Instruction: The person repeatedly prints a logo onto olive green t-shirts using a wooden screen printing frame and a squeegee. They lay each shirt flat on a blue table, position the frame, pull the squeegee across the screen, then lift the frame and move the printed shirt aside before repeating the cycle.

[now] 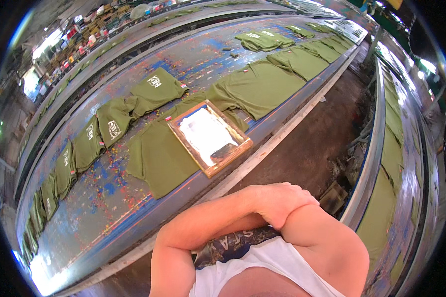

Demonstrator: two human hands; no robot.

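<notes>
My arms are folded in front of my chest. My left hand (284, 200) is closed round my right arm (322, 225) near the elbow. The right forearm passes under the left one, and my right hand is hidden there. Beyond my arms, a wooden-framed printing screen (209, 171) lies on an olive-green shirt (166, 161) on the long table (101, 213). White covers most of its mesh, with a dark patch at the near corner. Neither arm touches the screen.
Green shirts with white prints (113, 127) lie along the table's far side, and plain green shirts (267, 89) run along the near side. A second table (366, 198) with green shirts stands right, across a dark floor aisle (312, 133). Shelves of containers (91, 37) fill the back left.
</notes>
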